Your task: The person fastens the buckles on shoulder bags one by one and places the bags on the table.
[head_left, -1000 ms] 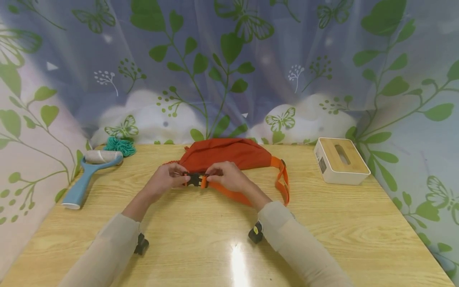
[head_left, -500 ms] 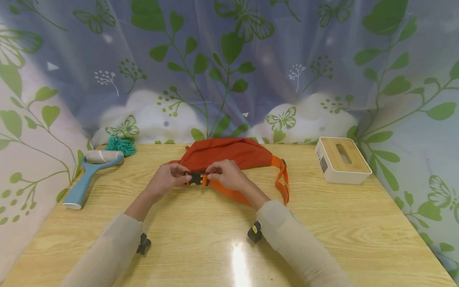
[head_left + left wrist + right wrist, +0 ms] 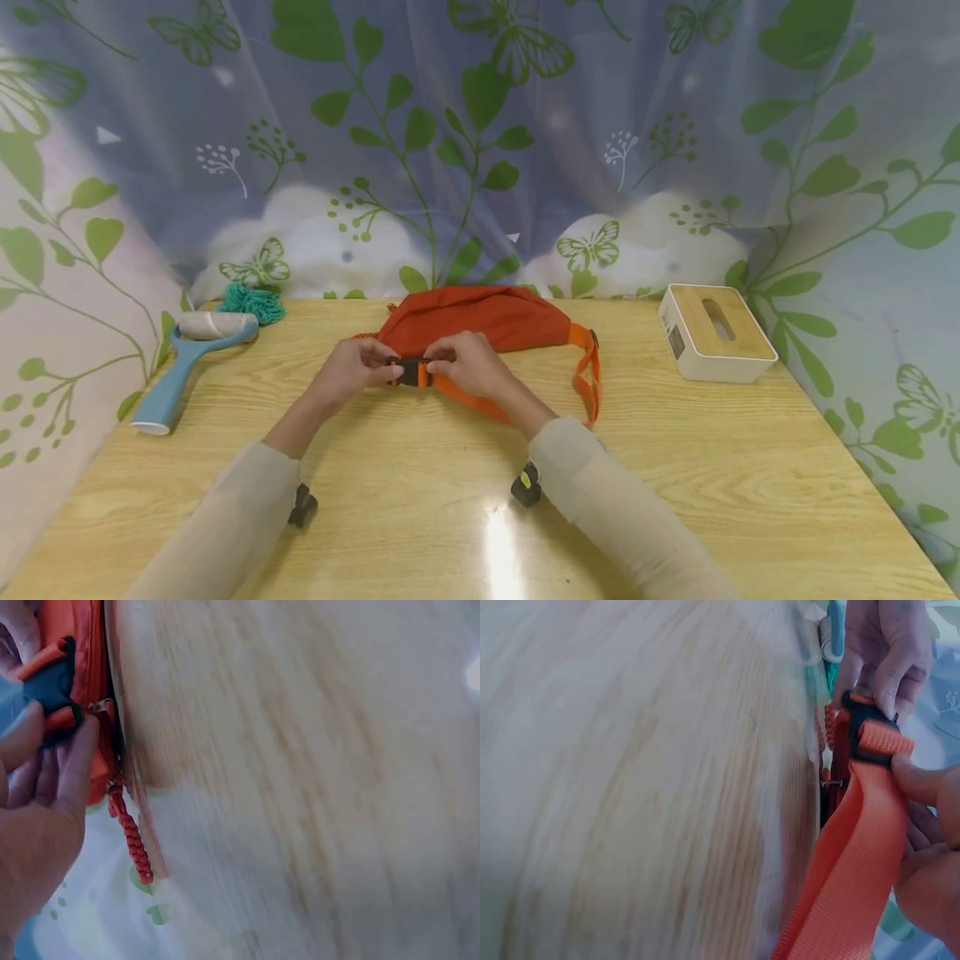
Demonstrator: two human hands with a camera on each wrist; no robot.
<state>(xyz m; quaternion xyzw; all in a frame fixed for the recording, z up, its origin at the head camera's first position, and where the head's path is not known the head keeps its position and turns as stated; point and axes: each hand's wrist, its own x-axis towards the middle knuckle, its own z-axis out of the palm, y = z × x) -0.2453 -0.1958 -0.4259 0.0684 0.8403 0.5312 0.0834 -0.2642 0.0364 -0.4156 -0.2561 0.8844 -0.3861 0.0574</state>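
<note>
A red waist bag [image 3: 480, 321] lies at the back middle of the table, its orange strap [image 3: 862, 855] running off to the right. In front of it, both hands hold the black side-release buckle [image 3: 409, 372]. My left hand [image 3: 349, 371] pinches the buckle's left end between thumb and fingers. With thumb and fingers, my right hand [image 3: 468, 364] pinches the right end where the strap loops through. The two buckle halves sit together with no gap visible. In the left wrist view a braided red zipper pull [image 3: 133, 836] hangs from the bag.
A blue-handled lint roller [image 3: 187, 358] and a bundle of teal cord [image 3: 253, 305] lie at the left back. On the right stands a white tissue box [image 3: 716, 335] with a wooden lid. A patterned curtain [image 3: 480, 167] borders the wooden table [image 3: 420, 500].
The right hand has shifted slightly left, and the buckle halves have come together; the gap between them has gone. The left hand has hardly moved.
</note>
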